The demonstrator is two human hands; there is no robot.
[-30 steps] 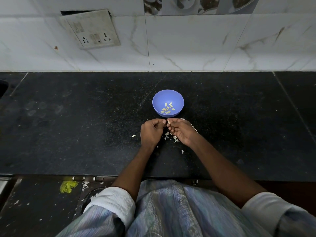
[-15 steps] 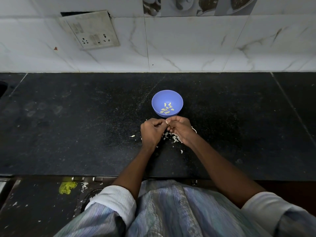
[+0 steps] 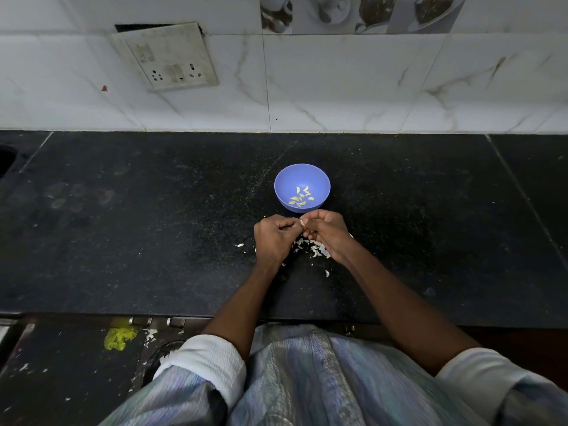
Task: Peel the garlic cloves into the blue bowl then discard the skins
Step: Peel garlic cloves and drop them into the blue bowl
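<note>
Black stone worktop (image 3: 123, 241) runs below a white tiled wall (image 3: 338, 87). Blue bowl (image 3: 302, 186) stands mid-worktop holding peeled cloves (image 3: 300, 196). Just in front of it, left hand (image 3: 273, 238) and right hand (image 3: 325, 233) meet, fingers curled, both grips pinched on a small garlic clove (image 3: 302, 222), mostly hidden between the fingertips. Loose skins (image 3: 313, 249) lie beneath the hands, partly covered by the right one.
</note>
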